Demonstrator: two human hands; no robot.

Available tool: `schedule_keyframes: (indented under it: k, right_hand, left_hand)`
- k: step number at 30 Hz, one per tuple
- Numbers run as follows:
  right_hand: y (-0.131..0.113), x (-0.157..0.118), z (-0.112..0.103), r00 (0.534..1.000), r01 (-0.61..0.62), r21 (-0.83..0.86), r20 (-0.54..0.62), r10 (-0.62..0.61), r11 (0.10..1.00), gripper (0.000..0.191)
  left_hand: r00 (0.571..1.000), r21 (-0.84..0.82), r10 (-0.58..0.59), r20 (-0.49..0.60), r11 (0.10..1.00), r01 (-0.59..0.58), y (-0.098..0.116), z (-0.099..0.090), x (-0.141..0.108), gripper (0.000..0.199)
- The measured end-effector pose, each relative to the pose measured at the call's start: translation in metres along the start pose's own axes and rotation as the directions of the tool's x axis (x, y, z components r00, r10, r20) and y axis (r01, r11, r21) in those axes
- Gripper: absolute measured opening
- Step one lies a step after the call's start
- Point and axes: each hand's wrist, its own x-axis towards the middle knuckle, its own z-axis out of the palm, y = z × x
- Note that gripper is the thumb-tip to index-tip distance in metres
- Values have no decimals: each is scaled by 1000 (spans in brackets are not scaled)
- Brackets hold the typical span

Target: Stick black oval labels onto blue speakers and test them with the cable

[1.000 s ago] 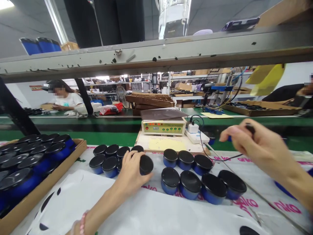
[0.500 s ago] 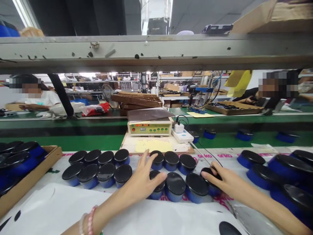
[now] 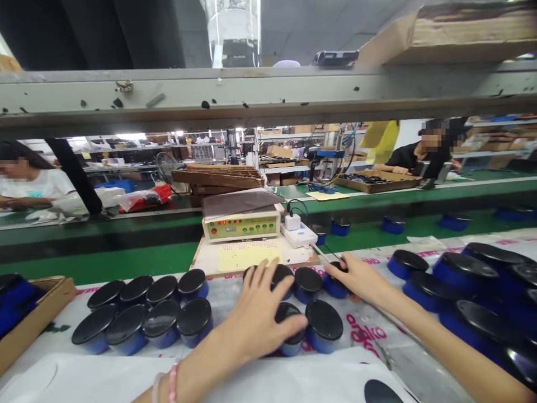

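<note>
My left hand point(image 3: 262, 308) lies with fingers spread over the middle group of round black-topped blue pieces, its thumb over a front-row piece point(image 3: 290, 329). My right hand point(image 3: 350, 277) grips a back-row piece point(image 3: 335, 281) at the right end of that group. Beside it sits another piece point(image 3: 308, 284), with one more point(image 3: 324, 326) in front. To the left, several like pieces point(image 3: 161, 323) stand in two rows on the printed plastic sheet.
A cardboard box point(image 3: 42, 319) of blue pieces is at the left; more pieces point(image 3: 465, 268) cluster at the right. Behind are a control box point(image 3: 243, 226), a power strip point(image 3: 298, 234) and a green belt point(image 3: 142, 257) carrying pieces. Two people sit beyond, under a shelf beam point(image 3: 260, 98).
The view has turned to the right. My right hand has moved from a front-row piece to a back-row one. My left hand has shifted right over the middle pieces.
</note>
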Motion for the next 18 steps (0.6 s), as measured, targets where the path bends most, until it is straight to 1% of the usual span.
schedule_keyframes:
  k: [2,3,5,8,10,12,14,16,18]
  right_hand:
    - [-7,9,1,1000,23,2,3,-23,1000,34]
    - [-10,14,0,1000,30,0,7,-30,1000,37]
    - [-12,29,-10,999,24,-17,-20,-24,1000,41]
    - [-7,61,-31,987,1,-73,-158,-12,997,34]
    - [-2,85,-40,976,11,-112,-213,-35,994,31]
    - [2,107,-40,979,47,-143,-190,-74,989,31]
    - [3,123,-33,985,83,-168,-137,-107,982,31]
    - [3,132,-26,986,95,-195,-113,-119,976,31]
    - [4,132,-23,986,74,-233,-131,-107,970,31]
  left_hand:
    - [991,57,126,49,990,-129,15,5,5,78]
    - [986,61,150,70,986,-154,20,8,7,82]
    - [983,50,145,110,987,-151,24,17,12,84]
    - [983,40,114,142,992,-121,21,26,16,80]
    - [984,50,119,135,991,-127,18,29,17,79]
    - [982,59,127,137,989,-136,16,30,18,79]
    - [980,66,130,150,988,-141,14,32,20,79]
    - [977,70,128,168,987,-142,12,34,22,79]
    - [976,74,130,175,987,-145,11,36,24,78]
